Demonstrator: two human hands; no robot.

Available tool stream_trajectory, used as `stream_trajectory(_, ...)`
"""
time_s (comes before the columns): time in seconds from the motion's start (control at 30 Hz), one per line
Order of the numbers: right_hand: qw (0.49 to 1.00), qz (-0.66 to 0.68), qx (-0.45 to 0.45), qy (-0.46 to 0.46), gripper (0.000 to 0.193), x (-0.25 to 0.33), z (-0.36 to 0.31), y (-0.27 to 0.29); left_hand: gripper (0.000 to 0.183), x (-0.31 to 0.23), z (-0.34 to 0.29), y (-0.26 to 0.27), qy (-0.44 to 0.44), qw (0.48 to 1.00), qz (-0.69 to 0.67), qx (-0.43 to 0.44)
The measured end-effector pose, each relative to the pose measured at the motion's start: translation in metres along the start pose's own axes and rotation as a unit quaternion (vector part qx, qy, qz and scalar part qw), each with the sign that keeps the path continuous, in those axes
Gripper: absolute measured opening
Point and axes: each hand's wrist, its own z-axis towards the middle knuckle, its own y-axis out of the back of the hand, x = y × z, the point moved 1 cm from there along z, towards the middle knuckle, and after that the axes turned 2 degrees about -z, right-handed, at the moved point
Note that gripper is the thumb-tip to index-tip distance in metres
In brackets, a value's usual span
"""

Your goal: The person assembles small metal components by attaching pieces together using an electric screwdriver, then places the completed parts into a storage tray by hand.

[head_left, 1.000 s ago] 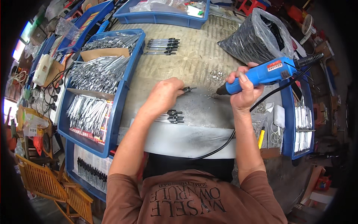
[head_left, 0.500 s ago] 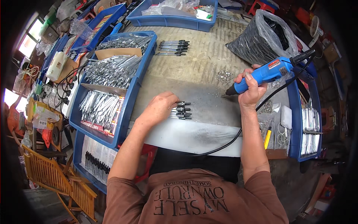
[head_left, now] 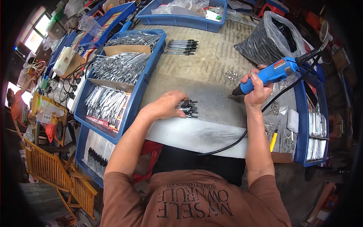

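My left hand (head_left: 166,106) is closed around a bunch of thin metal rods with black ends (head_left: 190,109), thumb on the near side, close to the table's front edge. Its fingers partly hide the rods. In my right hand (head_left: 258,90) is a blue electric screwdriver (head_left: 272,72), tilted so that its dark nose points down and left, near the tabletop. A pile of small metal screws or fittings (head_left: 232,76) lies just beyond the nose. Farther back, a row of similar rods with black ends (head_left: 181,47) rests on the table.
A blue divided tray (head_left: 140,85) of silvery metal pieces stands at left, above a lower blue tray (head_left: 81,143). A plastic bag of dark parts (head_left: 261,45) sits far right. The black cord (head_left: 234,144) loops across the front edge. A yellow-handled tool (head_left: 273,140) lies at right.
My left hand has gathered the rods, which lay more spread out, into a tighter bunch. My right hand with the screwdriver has barely moved; the whole view has shifted slightly.
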Motion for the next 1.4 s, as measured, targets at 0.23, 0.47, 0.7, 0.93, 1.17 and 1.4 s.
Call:
stream_trajectory(0.23, 1.000, 0.011, 0.000, 0.001, 0.039, 0.000, 0.001, -0.004, 0.054, 0.001, 0.005, 0.002, 0.035, 0.998, 0.017, 0.044)
stream_trajectory(0.47, 1.000, 0.010, -0.011, 0.000, 0.042, -0.003, 0.002, 0.004, 0.052, 0.001, 0.005, -0.008, 0.046, 0.998, 0.018, 0.042)
stream_trajectory(0.7, 0.999, 0.025, 0.022, 0.006, 0.043, -0.006, 0.005, 0.009, 0.047, -0.002, -0.003, -0.006, -0.004, 0.998, 0.050, 0.026)
stream_trajectory(0.93, 0.999, 0.015, 0.032, 0.017, 0.041, -0.011, 0.007, 0.008, 0.045, -0.005, -0.004, -0.006, 0.014, 0.998, 0.034, 0.053)
stream_trajectory(1.17, 1.000, -0.002, 0.027, 0.014, 0.041, -0.009, 0.007, 0.009, 0.041, -0.004, 0.003, -0.005, 0.006, 0.993, 0.057, 0.100)
stream_trajectory(1.4, 1.000, 0.000, 0.027, 0.005, 0.041, -0.006, 0.007, 0.007, 0.039, -0.006, -0.006, -0.006, 0.000, 0.997, 0.054, 0.059)
